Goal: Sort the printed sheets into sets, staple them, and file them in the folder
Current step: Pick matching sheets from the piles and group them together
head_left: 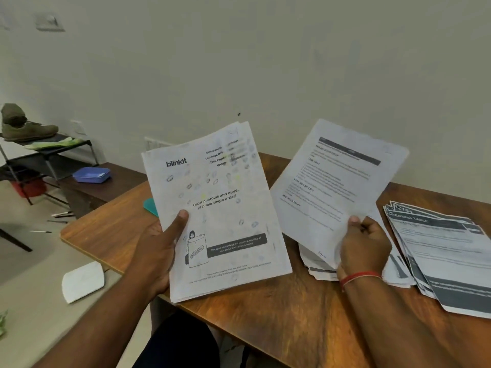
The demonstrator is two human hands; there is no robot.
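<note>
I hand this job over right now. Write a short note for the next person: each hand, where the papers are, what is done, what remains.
Left hand grips the blinkit-cover stack, raised over the table.
Right hand holds a printed sheet above a small pile.
A fanned pile lies at the table's right.
Done: sorting begun, piles started.
Left: finish sorting, staple, file.
No stapler in view; the teal thing behind the stack may be the folder.
</note>
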